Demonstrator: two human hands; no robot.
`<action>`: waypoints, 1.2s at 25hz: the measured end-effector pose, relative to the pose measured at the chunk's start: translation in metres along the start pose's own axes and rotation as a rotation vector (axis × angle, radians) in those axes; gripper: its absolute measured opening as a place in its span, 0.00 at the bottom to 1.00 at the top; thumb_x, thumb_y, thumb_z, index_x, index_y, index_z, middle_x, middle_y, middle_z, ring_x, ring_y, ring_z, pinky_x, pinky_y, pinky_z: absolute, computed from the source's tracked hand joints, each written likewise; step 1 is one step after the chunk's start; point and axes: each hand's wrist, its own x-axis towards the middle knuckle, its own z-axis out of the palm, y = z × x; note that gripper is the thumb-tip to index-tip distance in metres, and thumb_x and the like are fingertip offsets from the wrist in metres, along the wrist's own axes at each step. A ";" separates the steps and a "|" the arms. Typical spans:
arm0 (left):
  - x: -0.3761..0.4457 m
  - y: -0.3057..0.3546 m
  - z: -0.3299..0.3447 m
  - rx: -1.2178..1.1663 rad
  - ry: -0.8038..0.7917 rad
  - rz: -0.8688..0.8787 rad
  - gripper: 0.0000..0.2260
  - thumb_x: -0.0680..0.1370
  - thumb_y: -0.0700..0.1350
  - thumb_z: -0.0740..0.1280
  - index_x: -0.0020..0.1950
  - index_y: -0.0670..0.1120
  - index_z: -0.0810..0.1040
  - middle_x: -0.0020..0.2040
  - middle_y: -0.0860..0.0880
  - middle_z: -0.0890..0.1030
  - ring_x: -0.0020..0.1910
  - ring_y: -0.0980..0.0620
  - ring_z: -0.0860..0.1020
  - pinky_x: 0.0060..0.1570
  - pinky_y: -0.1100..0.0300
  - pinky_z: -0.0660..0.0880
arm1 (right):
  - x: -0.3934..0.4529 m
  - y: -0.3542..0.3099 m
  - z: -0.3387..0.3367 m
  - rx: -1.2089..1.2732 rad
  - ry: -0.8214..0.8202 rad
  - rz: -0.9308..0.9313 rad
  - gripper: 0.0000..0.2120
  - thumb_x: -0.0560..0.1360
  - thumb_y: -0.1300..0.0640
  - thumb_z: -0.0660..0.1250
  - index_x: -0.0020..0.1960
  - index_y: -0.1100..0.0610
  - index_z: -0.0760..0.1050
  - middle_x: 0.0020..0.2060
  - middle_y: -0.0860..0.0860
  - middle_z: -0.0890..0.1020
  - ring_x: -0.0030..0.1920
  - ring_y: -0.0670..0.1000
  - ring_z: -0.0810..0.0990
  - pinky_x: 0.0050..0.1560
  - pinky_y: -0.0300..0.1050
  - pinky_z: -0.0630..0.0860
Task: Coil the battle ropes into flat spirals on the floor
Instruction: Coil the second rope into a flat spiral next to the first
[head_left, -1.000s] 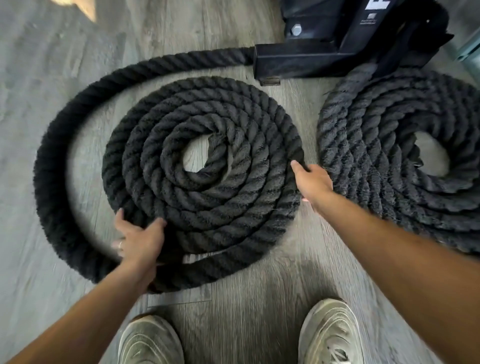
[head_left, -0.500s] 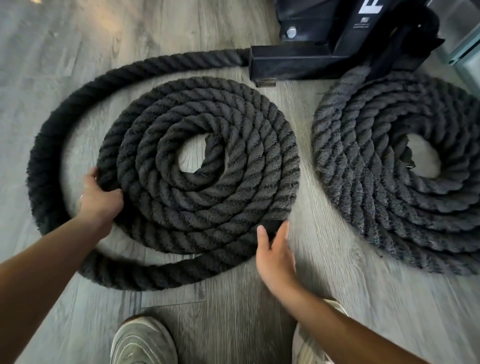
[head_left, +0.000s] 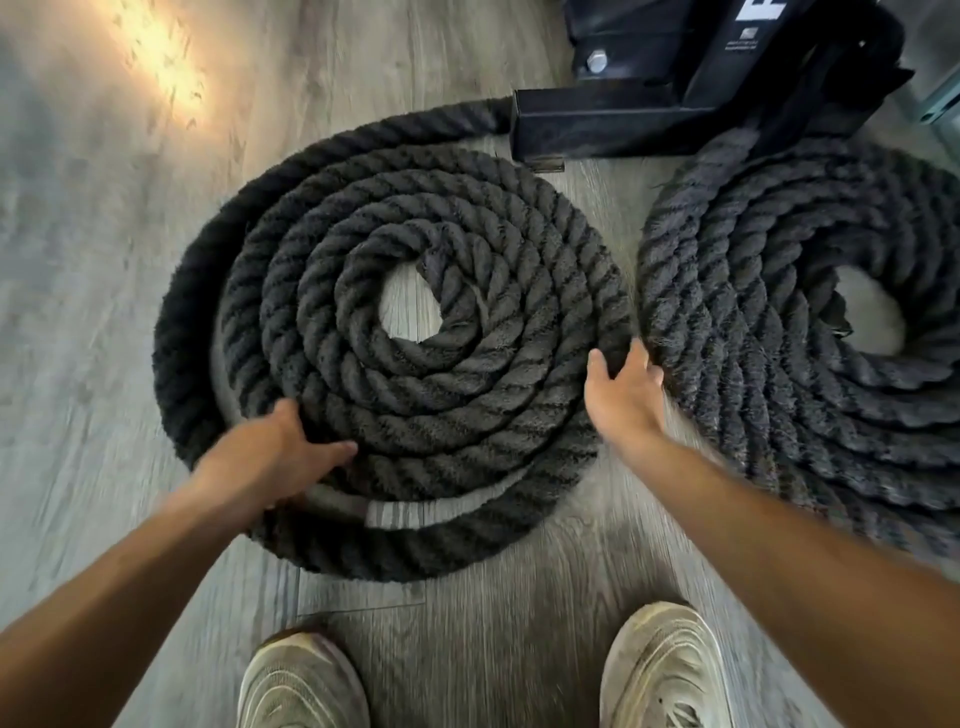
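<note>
While the outer turn is loose, it should be pushed inward evenly w/ both palms, no lifting, so the thick black twisted-rope spiral (head_left: 426, 358) stays flat. Left hand (head_left: 270, 462) is laid spread on the spiral's near-left edge, nothing pinched. Right hand (head_left: 623, 395) is set open, fingers spread, against its right rim, btwn it and the second grey-black coiled rope (head_left: 810, 322). Loose outer loop (head_left: 179, 332) lies just left of the left hand; slack should be closed from there.

narrow floor gap (head_left: 631, 244) between coils, black frame (head_left: 623, 122) behind
</note>
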 end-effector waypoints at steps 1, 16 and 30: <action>0.007 0.000 -0.005 0.150 0.136 0.070 0.39 0.71 0.71 0.66 0.72 0.46 0.66 0.55 0.39 0.81 0.51 0.38 0.82 0.49 0.48 0.80 | -0.019 0.006 0.008 0.023 0.005 -0.004 0.33 0.83 0.41 0.54 0.82 0.48 0.46 0.80 0.58 0.55 0.68 0.63 0.73 0.59 0.56 0.76; 0.082 0.068 -0.023 0.636 0.262 0.774 0.24 0.81 0.63 0.52 0.70 0.48 0.67 0.69 0.49 0.75 0.75 0.50 0.66 0.69 0.39 0.63 | -0.072 0.015 0.006 -0.002 -0.157 -0.030 0.36 0.85 0.45 0.55 0.82 0.52 0.35 0.79 0.56 0.63 0.66 0.58 0.76 0.48 0.45 0.78; 0.056 0.092 0.013 0.646 0.444 0.810 0.25 0.80 0.65 0.46 0.55 0.45 0.67 0.51 0.48 0.77 0.52 0.47 0.73 0.46 0.51 0.65 | 0.004 0.029 -0.044 -0.008 -0.353 -0.039 0.43 0.80 0.43 0.65 0.81 0.41 0.37 0.81 0.48 0.56 0.67 0.57 0.75 0.60 0.59 0.79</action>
